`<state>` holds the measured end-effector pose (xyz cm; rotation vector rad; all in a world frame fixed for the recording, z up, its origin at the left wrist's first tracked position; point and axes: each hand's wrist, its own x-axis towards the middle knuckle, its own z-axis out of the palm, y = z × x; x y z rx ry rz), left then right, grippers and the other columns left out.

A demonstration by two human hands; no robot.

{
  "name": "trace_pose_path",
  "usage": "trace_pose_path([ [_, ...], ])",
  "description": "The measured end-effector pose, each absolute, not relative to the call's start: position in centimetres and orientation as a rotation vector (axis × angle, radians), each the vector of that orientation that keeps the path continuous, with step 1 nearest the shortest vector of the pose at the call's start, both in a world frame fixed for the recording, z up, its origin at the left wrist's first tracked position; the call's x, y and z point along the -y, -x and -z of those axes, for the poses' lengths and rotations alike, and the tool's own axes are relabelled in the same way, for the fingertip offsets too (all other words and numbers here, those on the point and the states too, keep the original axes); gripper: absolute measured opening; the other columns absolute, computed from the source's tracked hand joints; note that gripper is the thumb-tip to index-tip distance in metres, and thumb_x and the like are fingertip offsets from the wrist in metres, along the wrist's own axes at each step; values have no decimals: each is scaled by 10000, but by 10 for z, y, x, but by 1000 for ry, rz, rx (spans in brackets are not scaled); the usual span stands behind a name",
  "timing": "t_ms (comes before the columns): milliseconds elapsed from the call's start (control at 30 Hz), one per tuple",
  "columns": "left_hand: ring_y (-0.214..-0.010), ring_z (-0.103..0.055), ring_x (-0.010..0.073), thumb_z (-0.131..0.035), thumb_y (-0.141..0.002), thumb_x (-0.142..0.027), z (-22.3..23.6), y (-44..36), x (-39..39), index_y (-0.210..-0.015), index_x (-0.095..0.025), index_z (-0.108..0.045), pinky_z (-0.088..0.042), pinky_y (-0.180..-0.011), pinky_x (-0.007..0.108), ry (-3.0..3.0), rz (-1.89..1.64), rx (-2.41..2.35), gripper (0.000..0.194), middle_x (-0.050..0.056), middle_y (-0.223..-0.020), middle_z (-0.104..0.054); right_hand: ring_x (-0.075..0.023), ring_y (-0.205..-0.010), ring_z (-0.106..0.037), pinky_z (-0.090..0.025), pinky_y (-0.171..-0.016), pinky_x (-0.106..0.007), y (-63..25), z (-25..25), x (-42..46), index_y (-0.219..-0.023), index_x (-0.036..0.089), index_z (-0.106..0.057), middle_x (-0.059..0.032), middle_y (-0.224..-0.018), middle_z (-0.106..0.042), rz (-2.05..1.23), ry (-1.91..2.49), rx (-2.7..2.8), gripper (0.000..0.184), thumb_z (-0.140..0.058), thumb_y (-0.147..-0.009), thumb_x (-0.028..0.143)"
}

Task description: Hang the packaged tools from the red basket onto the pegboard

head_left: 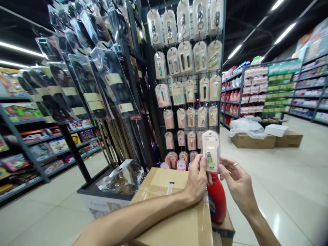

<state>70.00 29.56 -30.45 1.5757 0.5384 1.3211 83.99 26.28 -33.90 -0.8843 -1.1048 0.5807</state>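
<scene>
Both my hands hold up one small blister pack, a pale card with a green item inside. My left hand pinches its lower left edge, forearm resting on a cardboard box. My right hand, a ring on one finger, grips the pack's lower right edge. Just behind the pack stands a black wire rack hung with many similar packs of small tools and key rings. A red plastic bottle stands beside the box, under my hands.
Belts in clear sleeves hang on a stand at the left, above an open bin. Store shelves line the left aisle, and more shelves stand at the right. Cardboard boxes sit on the pale tiled floor.
</scene>
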Motion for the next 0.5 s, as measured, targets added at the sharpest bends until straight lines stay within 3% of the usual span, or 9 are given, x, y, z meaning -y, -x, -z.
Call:
trace_pose_path([
  [200, -431, -470, 76, -533, -1040, -550, 301, -697, -297, -997, -180, -599, -383, -402, 172, -1566, -1342, -594, 378, -50, -624, -542, -208, -944, -723, -622, -778, -291, -839, 338, -262, -1229, 217, -691, -97, -1142, -759, -618, 860, 1108, 392, -762, -931, 461],
  [367, -420, -519, 80, -601, -1009, -536, 297, -701, -305, -1148, -177, -621, -424, -395, 177, -1559, -1323, -683, 385, -33, -698, -616, -217, -967, -725, -614, -843, -314, -847, 333, -270, -1228, 216, -696, -82, -1105, -760, -710, 805, 1097, 374, -740, -944, 455],
  [500, -410, -525, 103, -587, -1020, -521, 304, -701, -305, -1194, -205, -605, -428, -395, 192, -1562, -1268, -808, 361, -53, -636, -581, -240, -1035, -719, -603, -917, -333, -852, 338, -273, -1248, 221, -689, -98, -1186, -743, -776, 830, 1068, 396, -722, -952, 483],
])
